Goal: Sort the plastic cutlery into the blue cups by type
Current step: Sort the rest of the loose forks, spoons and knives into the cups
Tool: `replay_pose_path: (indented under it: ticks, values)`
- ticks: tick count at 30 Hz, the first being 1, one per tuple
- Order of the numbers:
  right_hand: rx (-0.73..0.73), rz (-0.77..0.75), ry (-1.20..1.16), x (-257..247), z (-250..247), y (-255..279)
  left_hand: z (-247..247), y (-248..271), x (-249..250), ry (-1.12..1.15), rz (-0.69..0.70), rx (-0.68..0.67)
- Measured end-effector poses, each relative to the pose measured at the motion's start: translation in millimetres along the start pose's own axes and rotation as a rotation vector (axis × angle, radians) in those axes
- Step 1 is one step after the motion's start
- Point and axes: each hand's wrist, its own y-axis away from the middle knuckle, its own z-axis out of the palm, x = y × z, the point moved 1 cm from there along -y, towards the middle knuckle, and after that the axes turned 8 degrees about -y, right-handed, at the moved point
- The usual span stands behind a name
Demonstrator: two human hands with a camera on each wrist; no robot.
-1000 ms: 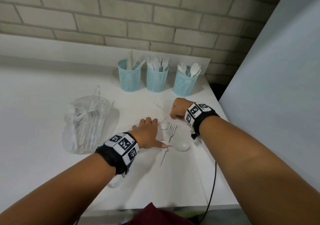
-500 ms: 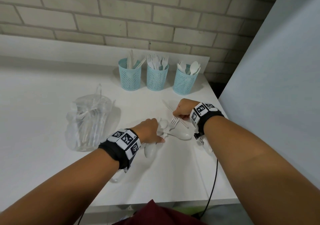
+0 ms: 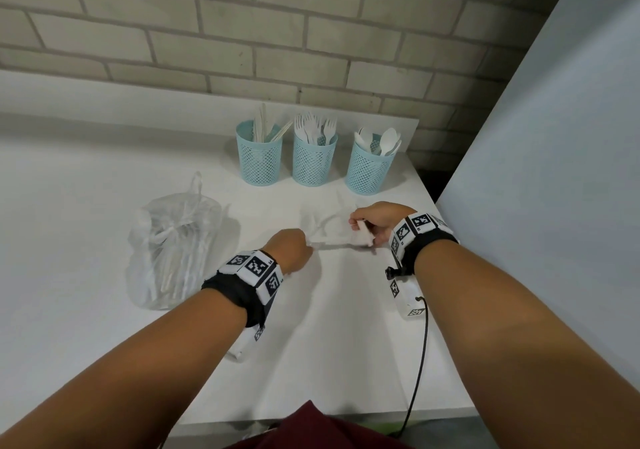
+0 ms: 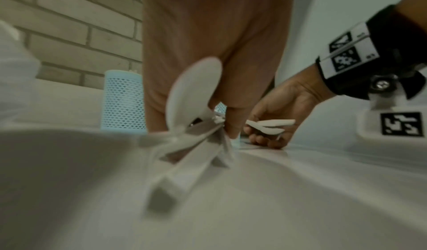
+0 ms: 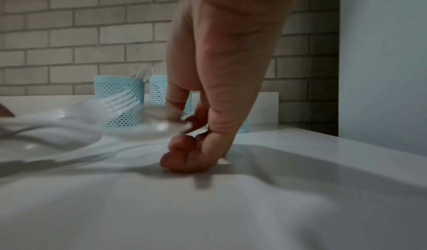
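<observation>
Both the left hand [image 3: 292, 247] and the right hand [image 3: 375, 221] pinch mixed bundles of cutlery [image 4: 196, 126] low over the worktop [image 3: 346, 344], the cups [image 3: 313, 164] beyond them, so a loose piece could slip out or land in the wrong cup.

The table [image 3: 346, 362] is white and smooth, with a soft shine. The three blue cups [image 3: 314, 161] look like plastic, full of little holes like a net. The forks [image 3: 317, 130], spoons [image 3: 384, 142] and knives [image 3: 263, 124] in them are white plastic, smooth and a bit matt. The bag [image 3: 176, 240] is thin, clear plastic, crinkly and shiny. The wall [image 3: 277, 33] is rough, dull brick. The wrist bands [image 3: 249, 275] look like black cloth with white printed squares. A black cable [image 3: 420, 362] looks smooth.
</observation>
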Motion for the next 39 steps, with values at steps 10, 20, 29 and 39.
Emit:
replay_pose_path:
  ticks: [10, 20, 29, 39]
  values:
    - [-0.191, -0.023, -0.365, -5, 10, -12, -3, -27, -16, 0.93, 0.011, -0.087]
    - [-0.301, -0.129, -0.497, -18, 19, -22, -7, -39, -25, 1.204, -0.117, 0.004]
    - [-0.144, -0.294, -0.673, -11, 1, -26, -7, -38, -33, 1.249, -0.105, 0.091]
    - [-0.212, -0.451, -0.565, -51, 7, -16, -20, -36, -23, 1.338, -0.026, 0.236]
